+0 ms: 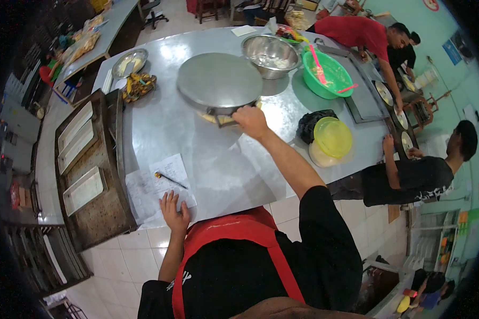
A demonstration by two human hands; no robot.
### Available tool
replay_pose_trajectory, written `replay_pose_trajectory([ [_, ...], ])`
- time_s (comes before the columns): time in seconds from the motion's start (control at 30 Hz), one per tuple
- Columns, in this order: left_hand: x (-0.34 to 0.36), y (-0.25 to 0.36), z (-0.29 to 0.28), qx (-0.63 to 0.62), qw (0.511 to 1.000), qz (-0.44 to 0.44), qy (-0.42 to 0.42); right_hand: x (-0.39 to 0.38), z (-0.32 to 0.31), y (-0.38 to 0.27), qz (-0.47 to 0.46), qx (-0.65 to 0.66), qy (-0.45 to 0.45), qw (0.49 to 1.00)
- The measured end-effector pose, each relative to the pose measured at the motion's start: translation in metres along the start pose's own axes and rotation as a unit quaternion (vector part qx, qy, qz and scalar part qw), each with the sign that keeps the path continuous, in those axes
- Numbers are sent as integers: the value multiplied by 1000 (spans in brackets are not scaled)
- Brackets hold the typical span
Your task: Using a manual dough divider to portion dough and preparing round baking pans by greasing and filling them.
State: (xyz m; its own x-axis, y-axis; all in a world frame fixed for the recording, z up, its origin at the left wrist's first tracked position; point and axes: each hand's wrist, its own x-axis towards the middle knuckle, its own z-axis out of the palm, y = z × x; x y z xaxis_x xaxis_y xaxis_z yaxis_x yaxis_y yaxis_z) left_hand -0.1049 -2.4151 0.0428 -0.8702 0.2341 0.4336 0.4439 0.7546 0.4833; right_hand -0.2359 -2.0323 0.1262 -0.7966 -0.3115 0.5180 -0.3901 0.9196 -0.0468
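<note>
On the steel table, a round, flat grey metal plate stands raised on a dark base. My right hand is closed at the dark handle on its near edge. Something pale yellow peeks out beneath the plate, mostly hidden by it. Nearer to me, my left hand rests with fingers stretched out on handwritten paper sheets. A dark pen lies across the paper just beyond those fingers.
A steel bowl with white contents and a green basin holding a pink spatula stand far right. Nearer is a yellow-lidded tub. Dark baking trays flank the left. Co-workers handle round pans at right.
</note>
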Motion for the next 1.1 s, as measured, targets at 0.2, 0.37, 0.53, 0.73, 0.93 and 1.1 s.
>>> replay_pose_trajectory([
  [0.2,9,-8,-3,-31,999,17,28,-17,-48,-68,9,164,92,982],
  [0.37,36,6,-16,-134,990,-33,10,-49,-121,-112,103,327,83,936],
  [0.53,68,10,-4,-412,899,-146,-13,-75,-188,-122,274,459,2,845],
  [0.73,95,10,12,-546,830,-112,-19,-88,-232,-123,215,447,-66,866],
  [0.93,146,70,-15,-518,846,28,-123,-97,-249,-121,225,385,-106,889],
  [1.1,162,84,-26,-476,859,134,-134,-98,-251,-122,278,359,-108,885],
])
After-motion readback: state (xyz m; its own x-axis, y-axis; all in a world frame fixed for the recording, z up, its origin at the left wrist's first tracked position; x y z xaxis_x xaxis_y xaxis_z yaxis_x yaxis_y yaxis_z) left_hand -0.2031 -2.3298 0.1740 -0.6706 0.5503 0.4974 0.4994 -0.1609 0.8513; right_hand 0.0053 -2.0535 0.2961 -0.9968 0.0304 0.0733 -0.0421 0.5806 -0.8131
